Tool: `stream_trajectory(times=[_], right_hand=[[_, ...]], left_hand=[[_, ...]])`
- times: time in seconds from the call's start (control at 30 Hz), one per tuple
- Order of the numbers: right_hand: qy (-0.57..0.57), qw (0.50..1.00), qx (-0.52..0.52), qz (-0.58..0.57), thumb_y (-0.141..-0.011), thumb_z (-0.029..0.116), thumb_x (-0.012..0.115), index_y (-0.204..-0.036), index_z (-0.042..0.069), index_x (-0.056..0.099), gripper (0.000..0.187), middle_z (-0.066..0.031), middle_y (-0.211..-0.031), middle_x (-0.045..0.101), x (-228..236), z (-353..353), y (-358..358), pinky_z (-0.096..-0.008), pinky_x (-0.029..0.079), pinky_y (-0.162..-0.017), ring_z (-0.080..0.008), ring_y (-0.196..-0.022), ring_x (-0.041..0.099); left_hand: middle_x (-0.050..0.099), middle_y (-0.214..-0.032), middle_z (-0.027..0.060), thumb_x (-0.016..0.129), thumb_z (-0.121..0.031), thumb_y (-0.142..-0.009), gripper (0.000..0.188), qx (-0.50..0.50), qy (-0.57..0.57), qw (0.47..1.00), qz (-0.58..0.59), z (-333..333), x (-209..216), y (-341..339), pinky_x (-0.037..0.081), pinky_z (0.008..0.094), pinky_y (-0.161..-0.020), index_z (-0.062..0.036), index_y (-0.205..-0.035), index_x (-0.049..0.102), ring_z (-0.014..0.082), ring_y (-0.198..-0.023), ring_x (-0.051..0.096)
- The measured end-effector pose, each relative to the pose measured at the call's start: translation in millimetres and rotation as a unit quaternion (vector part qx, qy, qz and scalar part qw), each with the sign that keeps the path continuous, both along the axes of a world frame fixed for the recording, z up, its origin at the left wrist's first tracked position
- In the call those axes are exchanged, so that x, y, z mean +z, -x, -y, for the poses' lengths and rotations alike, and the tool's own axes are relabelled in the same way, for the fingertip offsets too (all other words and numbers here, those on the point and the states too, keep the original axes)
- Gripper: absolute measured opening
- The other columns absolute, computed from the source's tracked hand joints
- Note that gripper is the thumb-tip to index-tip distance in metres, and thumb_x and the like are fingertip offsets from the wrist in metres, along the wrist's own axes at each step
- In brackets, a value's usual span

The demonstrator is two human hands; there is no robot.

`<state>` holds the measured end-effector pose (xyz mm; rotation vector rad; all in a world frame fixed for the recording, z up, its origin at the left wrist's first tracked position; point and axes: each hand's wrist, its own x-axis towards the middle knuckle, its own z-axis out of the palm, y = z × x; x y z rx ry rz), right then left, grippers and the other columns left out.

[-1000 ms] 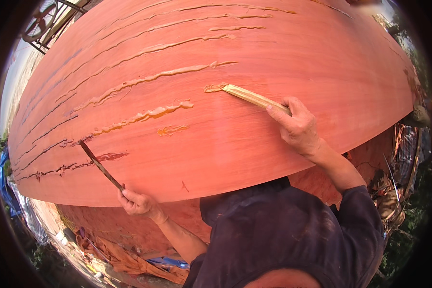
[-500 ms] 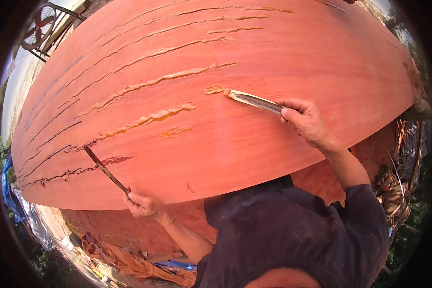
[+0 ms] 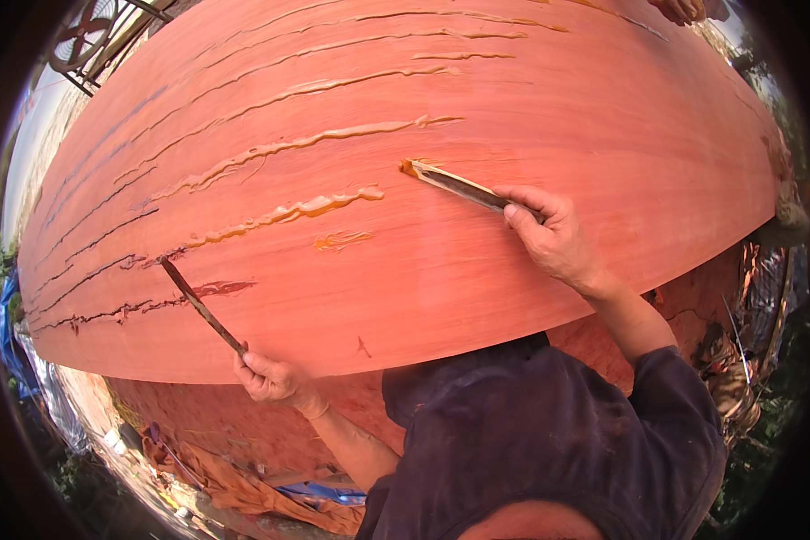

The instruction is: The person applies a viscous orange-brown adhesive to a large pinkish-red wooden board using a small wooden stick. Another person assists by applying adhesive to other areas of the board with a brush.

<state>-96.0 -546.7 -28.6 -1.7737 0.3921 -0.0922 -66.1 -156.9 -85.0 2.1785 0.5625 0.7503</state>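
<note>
A broad reddish wooden surface (image 3: 477, 279) spreads before me, marked by long cracks. Thick orange-tan paste (image 3: 301, 209) lies in ridges along several of them. My right hand (image 3: 558, 238) grips a flat wooden stick (image 3: 463, 187), pale along one edge and dark along the other. Orange paste coats its tip, which meets the surface at a thin smear right of the ridges. Lower left, my left hand (image 3: 273, 378) pinches a thin dark stick (image 3: 202, 310). Its far end is over the surface near a dark red crack; whether it touches I cannot tell.
At the top right another person's hand (image 3: 679, 11) is by the far edge. A fan (image 3: 83, 40) stands at the far left. Below the near edge are reddish ground (image 3: 333, 416), a crumpled brown cloth (image 3: 243, 481) and blue sheeting (image 3: 324, 493).
My right hand has moved left, drawing the stick's tip along the paste smear, which is now thinner. The left hand has barely moved. Another person's hand shows more at the top right.
</note>
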Motion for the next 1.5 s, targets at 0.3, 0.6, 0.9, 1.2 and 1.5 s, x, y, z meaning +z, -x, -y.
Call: stream_trajectory(times=[0.3,0.6,0.9,1.2,1.5], right_hand=[[0.461,0.869,0.128,0.126,-0.074,-0.007,0.066,-0.117,0.012,0.07,0.047,-0.0123,-0.089,0.058,7.1,-17.6,-0.5,-0.0337,0.048,-0.055,-0.0246,-0.069,0.06],[0.492,0.847,0.127,0.157,-0.071,-0.009,0.065,-0.119,0.013,0.069,0.053,-0.0122,-0.09,0.057,15.3,5.2,11.7,-0.0341,0.048,-0.054,-0.0241,-0.07,0.059],[0.429,0.88,0.131,0.154,-0.08,-0.008,0.063,-0.115,0.008,0.07,0.039,-0.0107,-0.084,0.059,8.6,2.2,12.1,-0.031,0.048,-0.056,-0.0225,-0.07,0.058],[-0.049,0.998,-0.021,-0.045,-0.095,0.008,0.06,-0.115,-0.001,0.069,0.025,0.0011,-0.08,0.063,9.5,63.8,1.3,-0.0204,0.043,-0.059,-0.0048,-0.069,0.052],[-0.082,0.992,0.041,-0.09,-0.094,0.012,0.06,-0.116,0.0,0.07,0.027,0.0044,-0.076,0.06,15.2,51.6,-22.3,-0.0177,0.033,-0.049,-0.0002,-0.06,0.043]], left_hand=[[0.07,-0.094,0.016,0.048,-0.02,-0.1,0.034,-0.012,-0.032,0.999,0.011,-5.8,-4.8,-0.3,0.051,0.0332,-0.068,0.0089,-0.106,0.066,0.0235,-0.079,0.064],[0.053,-0.071,0.0032,0.047,-0.024,-0.102,0.038,-0.031,-0.075,0.994,0.08,-6.8,-11.8,-4.1,0.036,0.0288,-0.055,0.0081,-0.109,0.066,0.0119,-0.062,0.043],[0.07,-0.098,0.0158,0.047,-0.021,-0.1,0.035,-0.027,-0.034,0.999,0.026,0.9,0.5,0.5,0.051,0.0338,-0.073,0.0075,-0.107,0.067,0.0252,-0.084,0.064],[0.069,-0.101,0.0157,0.047,-0.022,-0.101,0.038,-0.029,0.021,0.999,0.02,8.3,7.4,-0.2,0.05,0.0344,-0.08,0.0098,-0.112,0.064,0.0221,-0.088,0.062],[0.069,-0.098,0.0146,0.047,-0.024,-0.102,0.038,-0.002,0.02,1.0,-0.014,5.4,6.5,0.5,0.05,0.0334,-0.078,0.009,-0.111,0.064,0.0213,-0.086,0.061]])
